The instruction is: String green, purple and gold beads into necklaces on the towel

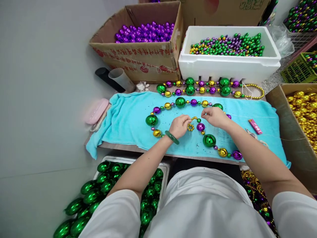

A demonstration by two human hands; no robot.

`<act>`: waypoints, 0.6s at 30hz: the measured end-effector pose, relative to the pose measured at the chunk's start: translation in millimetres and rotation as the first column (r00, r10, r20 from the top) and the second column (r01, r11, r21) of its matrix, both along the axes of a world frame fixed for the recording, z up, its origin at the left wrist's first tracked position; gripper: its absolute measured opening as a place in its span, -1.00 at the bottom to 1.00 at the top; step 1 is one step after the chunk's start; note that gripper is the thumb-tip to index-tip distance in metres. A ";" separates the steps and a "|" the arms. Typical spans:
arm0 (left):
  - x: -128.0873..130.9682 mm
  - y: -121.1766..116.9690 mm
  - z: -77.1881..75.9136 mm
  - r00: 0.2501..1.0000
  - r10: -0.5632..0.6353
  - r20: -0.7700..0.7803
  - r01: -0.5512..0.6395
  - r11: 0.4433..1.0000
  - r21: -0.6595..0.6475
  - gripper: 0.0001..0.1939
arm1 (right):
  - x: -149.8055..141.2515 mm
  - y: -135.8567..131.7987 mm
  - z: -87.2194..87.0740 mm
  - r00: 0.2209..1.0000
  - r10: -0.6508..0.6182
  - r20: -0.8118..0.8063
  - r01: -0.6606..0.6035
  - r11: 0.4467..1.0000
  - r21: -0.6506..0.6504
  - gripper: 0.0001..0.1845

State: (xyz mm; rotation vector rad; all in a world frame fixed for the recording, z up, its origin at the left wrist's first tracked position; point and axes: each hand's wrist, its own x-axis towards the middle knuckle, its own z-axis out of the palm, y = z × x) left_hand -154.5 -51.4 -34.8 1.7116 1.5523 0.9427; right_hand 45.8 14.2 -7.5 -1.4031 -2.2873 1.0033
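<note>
1. on the middle of the blue towel (pixel 128 115) lies the bead string (pixel 200 127), in a wide curve; your right forearm hides one part of it.
2. your left hand (pixel 179 125), above the towel's middle, is narrow: thumb and finger pinch at the small gold beads (pixel 194 118), next to a small gold ring (pixel 189 129).
3. your right hand (pixel 215 117), just to the right over the same towel, is also narrow, with tips together. whether a thread is between them, i cannot tell.
4. i think the small gold beads could slip, if your left pinch becomes loose while your right hand pulls.
5. the thin thread (pixel 257 116) crosses the towel's right part; it could tangle, in my opinion, if your forearm drags it towards the scissors (pixel 251 133) lying there.
6. your green bangle (pixel 172 137), over the towel's near half, might catch the string if that wrist goes low.
7. beside the scissors on the towel is a pink packet (pixel 255 126). beyond the towel's far edge lie more strung beads (pixel 190 90), then a cardboard box (pixel 138 62) and a white foam box (pixel 223 67); these limit the reach forward.
8. below the towel's near edge, to the left, are large green beads (pixel 91 195).
</note>
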 end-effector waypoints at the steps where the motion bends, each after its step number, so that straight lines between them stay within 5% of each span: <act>1: 5.0 -3.2 -5.5 0.988 0.050 0.148 -0.035 0.994 -0.102 -0.85 | 1.6 -0.3 -1.7 0.999 0.017 0.037 -0.017 1.000 0.006 -0.87; 3: 16.9 -8.9 -15.1 0.857 0.194 0.477 -0.040 0.949 -0.313 -0.85 | 4.5 -1.5 -6.8 0.995 0.045 0.085 -0.042 0.999 -0.031 -0.88; 5: 29.7 -12.0 -21.2 0.627 0.310 0.714 0.018 0.911 -0.411 -0.87 | 6.8 -3.8 -12.9 0.994 0.064 0.091 -0.055 0.993 -0.103 -0.89; 7: 41.5 -12.3 -24.3 0.435 0.360 0.825 0.032 0.910 -0.414 -0.88 | 8.5 -6.9 -18.5 0.993 0.091 0.070 -0.078 0.982 -0.170 -0.90; 10: 54.4 -9.9 -26.7 0.268 0.428 0.863 -0.010 0.897 -0.442 -0.86 | 12.7 -9.5 -25.7 0.993 0.109 0.036 -0.098 0.971 -0.219 -0.88; 13: 61.2 -9.4 -28.4 0.181 0.463 0.868 -0.013 0.883 -0.469 -0.83 | 21.4 -6.2 -31.2 0.996 0.088 0.015 -0.084 0.979 -0.188 -0.87; 18: 65.5 -16.3 -26.5 0.200 0.447 0.872 0.002 0.890 -0.456 -0.79 | 34.8 0.6 -34.7 0.998 0.058 -0.014 -0.059 0.987 -0.147 -0.88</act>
